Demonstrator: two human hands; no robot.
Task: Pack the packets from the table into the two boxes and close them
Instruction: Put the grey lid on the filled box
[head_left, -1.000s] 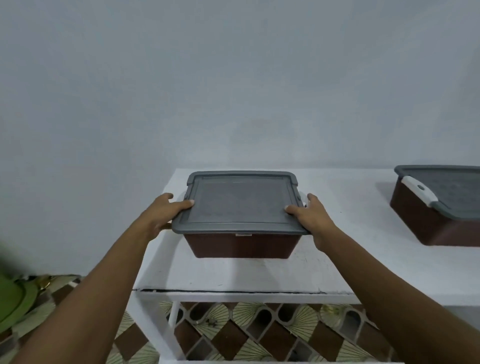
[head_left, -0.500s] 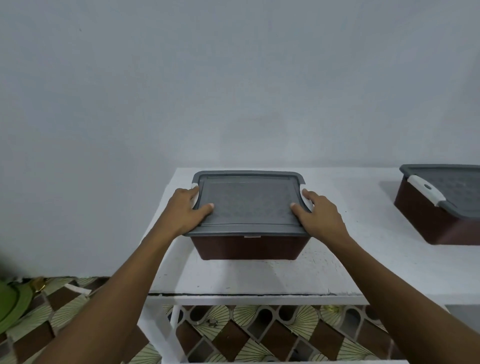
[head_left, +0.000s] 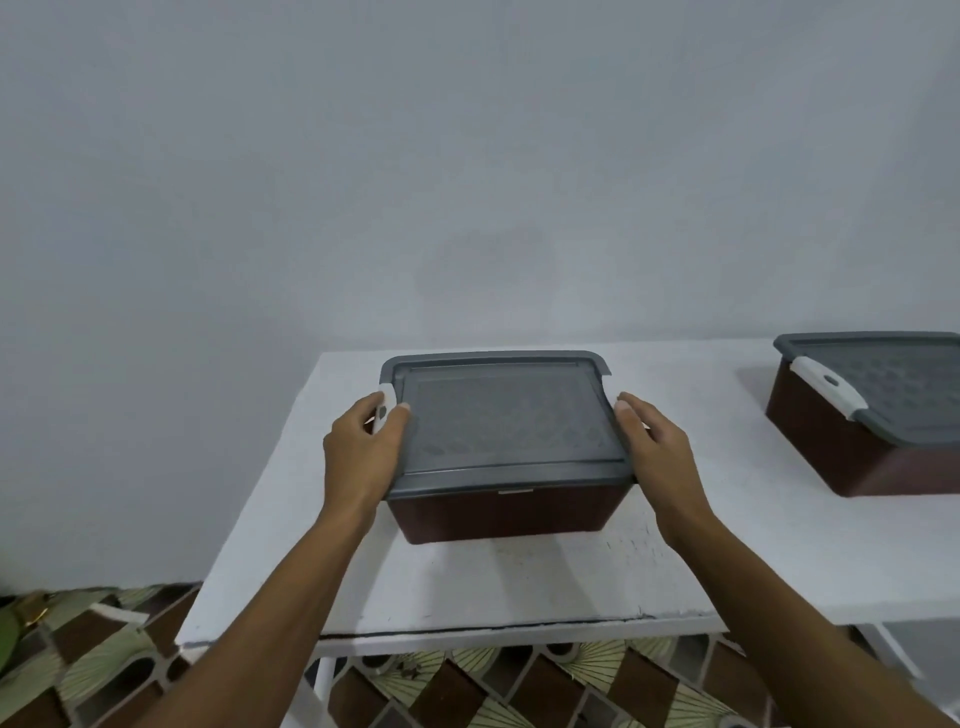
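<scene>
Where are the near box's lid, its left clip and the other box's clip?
lid (head_left: 504, 415): head view, middle of its textured top panel.
left clip (head_left: 387, 399): head view, white strip at the lid's left edge.
other box's clip (head_left: 823, 383): head view, middle of its white face.

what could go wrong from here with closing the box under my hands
1. The left hand pinches the white latch against the grey lid; snapping it down may nip the thumb.
2. The right hand only presses the lid's edge with straight fingers, and its latch is hidden, so that side may end up unlatched.
3. Uneven side pressure might slide the box on the white table.
</scene>
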